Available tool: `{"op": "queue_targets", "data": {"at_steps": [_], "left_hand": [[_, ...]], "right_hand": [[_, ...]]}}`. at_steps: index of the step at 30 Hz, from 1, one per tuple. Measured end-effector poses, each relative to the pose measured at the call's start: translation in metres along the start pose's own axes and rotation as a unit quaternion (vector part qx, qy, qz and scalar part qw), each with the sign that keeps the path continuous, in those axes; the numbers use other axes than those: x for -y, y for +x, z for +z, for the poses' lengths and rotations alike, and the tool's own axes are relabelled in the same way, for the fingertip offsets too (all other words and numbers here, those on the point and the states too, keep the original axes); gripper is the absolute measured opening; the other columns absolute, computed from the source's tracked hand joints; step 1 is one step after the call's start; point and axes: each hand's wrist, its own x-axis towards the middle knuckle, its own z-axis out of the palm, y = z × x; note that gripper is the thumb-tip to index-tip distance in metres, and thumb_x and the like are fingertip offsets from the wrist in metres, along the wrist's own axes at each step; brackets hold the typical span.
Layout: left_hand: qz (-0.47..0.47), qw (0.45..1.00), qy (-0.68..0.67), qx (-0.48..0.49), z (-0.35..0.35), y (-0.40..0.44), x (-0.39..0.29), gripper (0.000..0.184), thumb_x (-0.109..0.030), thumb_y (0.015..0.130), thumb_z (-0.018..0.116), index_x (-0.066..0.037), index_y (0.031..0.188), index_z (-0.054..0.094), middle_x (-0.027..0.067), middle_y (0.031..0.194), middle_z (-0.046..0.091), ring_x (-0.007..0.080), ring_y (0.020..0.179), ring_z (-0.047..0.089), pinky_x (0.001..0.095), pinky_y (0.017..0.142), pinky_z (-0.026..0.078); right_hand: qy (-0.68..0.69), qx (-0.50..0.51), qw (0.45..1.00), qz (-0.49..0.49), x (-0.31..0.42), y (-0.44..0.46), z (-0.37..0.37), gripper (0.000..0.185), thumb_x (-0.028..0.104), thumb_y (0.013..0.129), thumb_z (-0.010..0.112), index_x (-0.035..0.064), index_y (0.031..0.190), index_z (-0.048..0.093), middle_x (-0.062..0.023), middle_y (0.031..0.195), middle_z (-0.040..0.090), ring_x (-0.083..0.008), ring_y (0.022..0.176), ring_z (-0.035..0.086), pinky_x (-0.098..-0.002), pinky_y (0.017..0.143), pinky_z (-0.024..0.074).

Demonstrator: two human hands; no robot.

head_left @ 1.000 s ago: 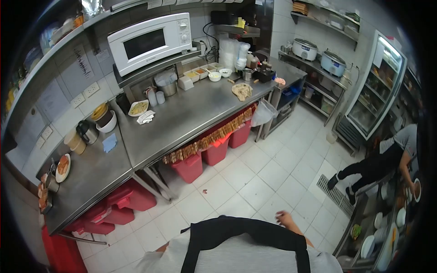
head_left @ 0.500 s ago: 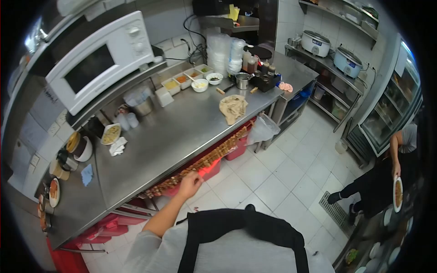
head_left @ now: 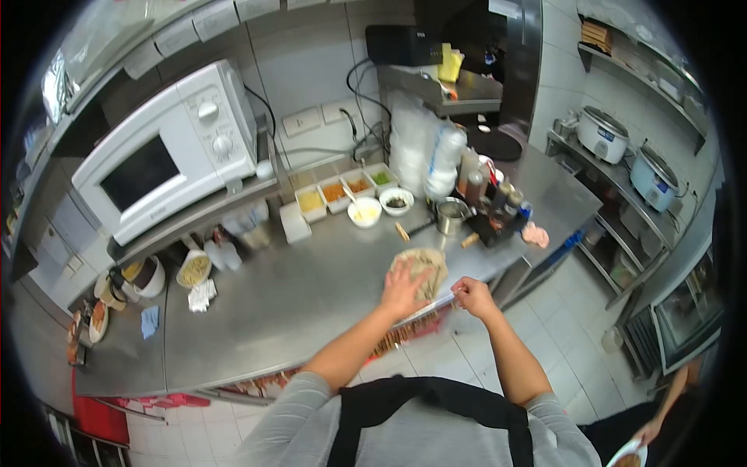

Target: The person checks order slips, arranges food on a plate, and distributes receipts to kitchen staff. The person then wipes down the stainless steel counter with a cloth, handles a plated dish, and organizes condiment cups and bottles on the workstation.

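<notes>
Fingers spread, my left hand [head_left: 405, 289] lies on a crumpled beige cloth [head_left: 433, 268] near the front edge of the steel counter [head_left: 257, 319]. Just right of the cloth, at the counter edge, my right hand [head_left: 472, 296] has its fingers curled together; whether anything is between them is too small to tell. Behind the cloth are a small metal pot [head_left: 452, 216], a white bowl of yellow and white food [head_left: 364, 212] and a bowl with dark contents [head_left: 397, 202].
A microwave [head_left: 167, 156] sits on a shelf at the left. Sauce bottles [head_left: 475, 187] and stacked plastic containers [head_left: 416, 148] stand behind the pot. Rice cookers [head_left: 603, 135] are on the right rack. At the lower right, another person's hand [head_left: 647, 430] holds a plate [head_left: 629, 454].
The view has shifted toward the counter. My left hand has moved from above the counter's front edge onto the cloth. My right hand has come into view beside it.
</notes>
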Motion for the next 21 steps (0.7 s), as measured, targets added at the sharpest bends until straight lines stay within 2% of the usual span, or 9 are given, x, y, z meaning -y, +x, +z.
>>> {"op": "queue_targets", "data": {"at_steps": [5,10,12,14,15,17,18,20,21], "left_hand": [[0.027,0.997,-0.041,0.059,0.039,0.059,0.033,0.062,-0.028,0.074,0.068,-0.021,0.13,0.044,0.011,0.135,0.039,0.0318,0.126,0.035,0.0519,0.099,0.033],[0.03,0.992,-0.108,-0.062,0.027,0.064,0.06,0.042,-0.005,0.071,0.062,-0.014,0.112,0.057,0.0094,0.114,0.053,0.0307,0.1,0.051,0.0366,0.087,0.044],[0.003,0.987,-0.132,-0.092,0.012,0.04,0.07,0.048,-0.011,0.071,0.064,-0.015,0.118,0.054,0.0104,0.119,0.051,0.0314,0.106,0.049,0.0401,0.09,0.042],[0.014,0.987,-0.096,-0.128,0.001,0.016,0.074,0.059,-0.021,0.069,0.069,-0.018,0.124,0.051,0.0134,0.129,0.044,0.0374,0.117,0.04,0.0459,0.096,0.037],[-0.057,0.991,-0.052,-0.113,-0.006,0.003,0.064,0.063,-0.026,0.069,0.071,-0.019,0.127,0.048,0.0149,0.134,0.038,0.04,0.123,0.033,0.0488,0.099,0.032],[-0.155,0.981,-0.024,-0.115,-0.004,-0.013,0.05,0.066,-0.034,0.07,0.072,-0.019,0.13,0.046,0.0169,0.139,0.031,0.043,0.129,0.023,0.0522,0.102,0.026],[-0.181,0.973,-0.042,-0.134,0.004,-0.018,0.046,0.066,-0.036,0.071,0.072,-0.019,0.129,0.047,0.0173,0.139,0.029,0.0435,0.13,0.021,0.0526,0.103,0.025],[-0.201,0.965,-0.054,-0.16,0.016,-0.019,0.042,0.064,-0.039,0.071,0.072,-0.019,0.127,0.048,0.0173,0.138,0.03,0.0438,0.131,0.02,0.0529,0.103,0.024],[-0.194,0.965,-0.047,-0.168,0.021,-0.015,0.042,0.064,-0.038,0.071,0.073,-0.019,0.127,0.049,0.017,0.137,0.031,0.0437,0.13,0.021,0.0527,0.102,0.025]], "right_hand": [[0.064,0.088,0.984,-0.139,0.071,0.053,0.021,0.01,0.005,0.082,0.061,0.0015,0.091,0.063,0.0009,0.07,0.058,-0.005,0.061,0.051,-0.0225,0.056,0.0449],[0.036,0.07,0.981,-0.175,0.119,0.1,-0.034,0.009,0.004,0.079,0.063,0.0022,0.088,0.064,-0.001,0.07,0.059,-0.0055,0.062,0.051,-0.0224,0.057,0.0442],[-0.036,0.037,0.955,-0.292,0.167,0.117,-0.079,0.01,0.001,0.077,0.062,0.0028,0.087,0.063,-0.0041,0.073,0.059,-0.011,0.065,0.056,-0.0256,0.059,0.046],[-0.117,-0.046,0.894,-0.431,0.216,0.145,-0.124,0.011,-0.003,0.074,0.061,0.0034,0.084,0.062,-0.0082,0.074,0.059,-0.0197,0.069,0.059,-0.0302,0.063,0.0472],[-0.135,-0.072,0.878,-0.454,0.249,0.158,-0.146,0.012,-0.004,0.073,0.06,0.004,0.082,0.062,-0.0103,0.074,0.058,-0.025,0.072,0.059,-0.0332,0.065,0.0473],[-0.157,-0.161,0.821,-0.525,0.304,0.205,-0.182,0.01,-0.002,0.075,0.06,0.0047,0.082,0.063,-0.0095,0.078,0.059,-0.0244,0.072,0.059,-0.0324,0.063,0.0471],[-0.191,-0.231,0.742,-0.6,0.343,0.215,-0.194,0.011,-0.001,0.075,0.059,0.0054,0.082,0.063,-0.0091,0.078,0.06,-0.0248,0.071,0.06,-0.0319,0.063,0.0476],[-0.135,-0.241,0.667,-0.692,0.403,0.265,-0.211,0.009,0.002,0.077,0.059,0.0055,0.082,0.065,-0.0091,0.077,0.06,-0.0256,0.072,0.061,-0.0316,0.066,0.0494],[-0.169,-0.257,0.651,-0.694,0.428,0.286,-0.216,0.018,0.002,0.076,0.057,0.0049,0.093,0.063,-0.0086,0.091,0.061,-0.0248,0.086,0.061,-0.0329,0.073,0.0483]]}}
